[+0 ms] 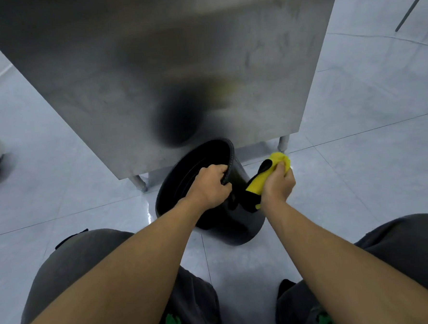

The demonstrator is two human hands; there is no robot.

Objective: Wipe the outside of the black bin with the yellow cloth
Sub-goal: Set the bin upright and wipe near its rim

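Gripping the black bin [239, 225] by its rim, the left hand [209, 187] tilts it; the right hand [278, 184] clutches the yellow cloth [258, 180] against its side.

surface: pale tiled floor [359, 178] | on it: tilted black bin [237, 225]; steel cabinet legs [137, 182]

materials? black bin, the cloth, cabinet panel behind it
Round black bin: likely plastic, smooth semi-gloss wall with a rolled rim. Yellow-and-black cloth: soft fabric, bunches in the right hand, perhaps microfibre. Grey cabinet panel: brushed stainless steel by its look, showing blurred reflections.
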